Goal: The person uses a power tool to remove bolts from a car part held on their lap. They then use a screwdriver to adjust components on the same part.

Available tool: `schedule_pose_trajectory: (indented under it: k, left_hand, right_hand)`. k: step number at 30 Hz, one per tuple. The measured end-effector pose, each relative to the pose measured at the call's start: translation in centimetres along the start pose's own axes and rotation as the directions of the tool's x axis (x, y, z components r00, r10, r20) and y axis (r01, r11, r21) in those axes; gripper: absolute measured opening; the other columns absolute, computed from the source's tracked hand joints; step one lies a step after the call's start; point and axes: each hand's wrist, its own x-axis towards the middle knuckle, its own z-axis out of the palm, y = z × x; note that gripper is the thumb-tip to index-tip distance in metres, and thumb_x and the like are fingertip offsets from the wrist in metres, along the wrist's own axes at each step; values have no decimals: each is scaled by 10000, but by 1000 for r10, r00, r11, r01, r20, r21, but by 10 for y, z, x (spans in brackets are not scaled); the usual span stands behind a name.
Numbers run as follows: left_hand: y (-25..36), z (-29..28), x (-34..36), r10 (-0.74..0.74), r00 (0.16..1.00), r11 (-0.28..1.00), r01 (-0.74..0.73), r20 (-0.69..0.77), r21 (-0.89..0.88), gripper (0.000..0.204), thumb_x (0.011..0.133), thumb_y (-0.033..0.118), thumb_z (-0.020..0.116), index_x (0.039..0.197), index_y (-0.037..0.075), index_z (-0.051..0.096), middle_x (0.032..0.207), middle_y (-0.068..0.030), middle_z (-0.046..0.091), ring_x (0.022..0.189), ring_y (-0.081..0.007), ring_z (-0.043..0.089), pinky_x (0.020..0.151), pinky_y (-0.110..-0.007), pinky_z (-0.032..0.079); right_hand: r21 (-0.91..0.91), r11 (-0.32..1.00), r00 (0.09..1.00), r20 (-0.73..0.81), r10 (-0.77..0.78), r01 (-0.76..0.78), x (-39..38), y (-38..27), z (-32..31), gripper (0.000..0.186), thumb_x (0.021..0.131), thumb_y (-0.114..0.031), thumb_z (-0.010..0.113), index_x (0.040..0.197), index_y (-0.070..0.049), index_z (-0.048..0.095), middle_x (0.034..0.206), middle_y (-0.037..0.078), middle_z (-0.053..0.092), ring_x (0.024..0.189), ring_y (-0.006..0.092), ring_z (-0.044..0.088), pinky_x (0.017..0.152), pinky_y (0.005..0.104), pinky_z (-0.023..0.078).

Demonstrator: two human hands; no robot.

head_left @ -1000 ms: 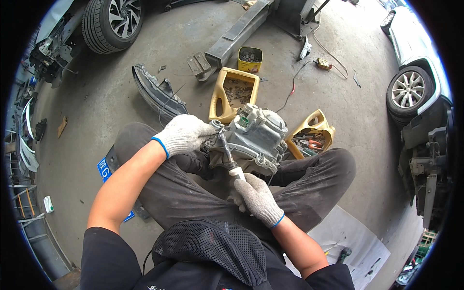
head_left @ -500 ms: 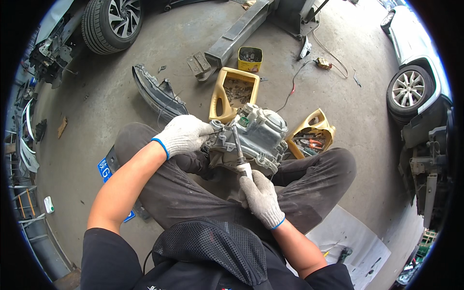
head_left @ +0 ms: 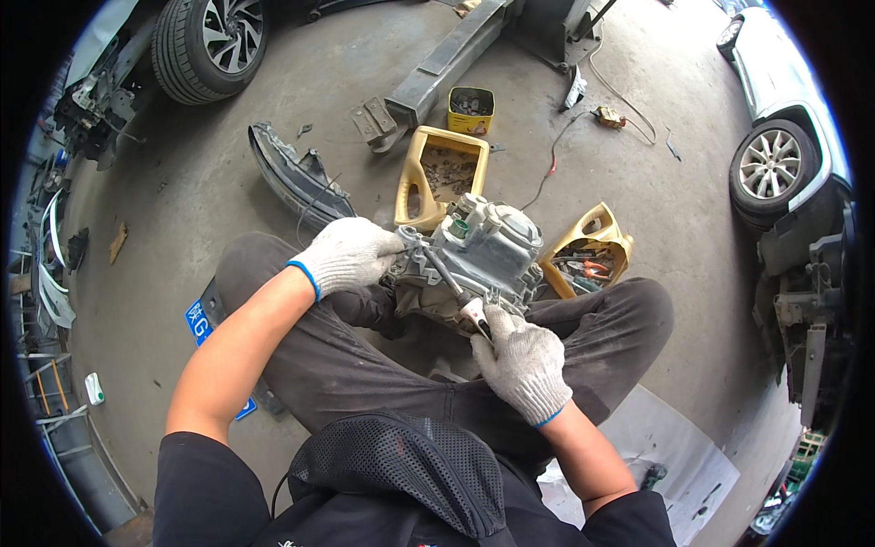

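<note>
A car headlight (head_left: pixel 488 246) with a grey plastic housing rests in front of me between my bent knees, its back facing up. My left hand (head_left: pixel 351 253), in a white knit glove, is closed at the housing's left corner; the fingertips partly hide what they pinch there. My right hand (head_left: pixel 524 365), gloved too, is closed around the white handle of a soldering iron (head_left: pixel 446 273) with a long metal shaft. The shaft slants up and left across the housing, its tip close to the left corner tab near my left fingers.
Beyond the headlight stand a cut yellow jug (head_left: pixel 407 182) of small hardware and a yellow tin (head_left: pixel 471 111). Another cut jug (head_left: pixel 624 251) holds tools at right. A second lamp (head_left: pixel 296 178) lies at left. A lift arm (head_left: pixel 447 64) and cars surround the floor.
My right hand has shifted right and slightly up, tilting the soldering iron so its tip swings left toward the housing's corner. My left hand stays in place.
</note>
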Motion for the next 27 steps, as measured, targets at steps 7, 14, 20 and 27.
schedule_pose_trajectory:
  k: [7, 14, 20, 27]
  left_hand:
    - [3, -2, 1, -13, 1000, 1000, 13, 11, -10, 201, 890, 200, 599, 1021, 119, 729, 778, -198, 672, 747, -393, 671, 685, -499, 520]
    - [3, -1, 1, -35, 999, 999, 35, 41, -1, 216, 888, 201, 601, 1044, 133, 733, 786, -194, 672, 759, -392, 671, 693, -499, 521]
    - [5, -4, 3, -46, 997, 998, 48, 63, -33, 252, 889, 202, 597, 1092, 136, 731, 842, -187, 691, 799, -391, 677, 719, -484, 533]
    - [4, -3, 3, -48, 997, 997, 52, 58, -63, 276, 896, 213, 598, 1125, 132, 728, 885, -187, 700, 828, -389, 680, 734, -474, 537]
  right_hand:
    - [-21, 999, 1000, -7, -26, 26, 1, 2, -1, 421, 884, -312, 681, 1216, -63, 610, 937, 154, 719, 778, 347, 712, 666, 464, 554]
    - [-58, 998, 999, 39, -29, 31, 2, 2, 3, 454, 918, -351, 635, 1263, -61, 585, 892, 125, 711, 776, 311, 717, 642, 460, 554]
    - [-70, 997, 1000, 15, -13, 14, 0, 2, 6, 437, 897, -338, 664, 1238, -72, 602, 885, 129, 709, 754, 323, 712, 640, 461, 552]
    - [-126, 991, 999, 12, -40, 41, -1, 3, 8, 468, 905, -346, 644, 1261, -47, 588, 851, 101, 703, 725, 284, 710, 610, 450, 544]
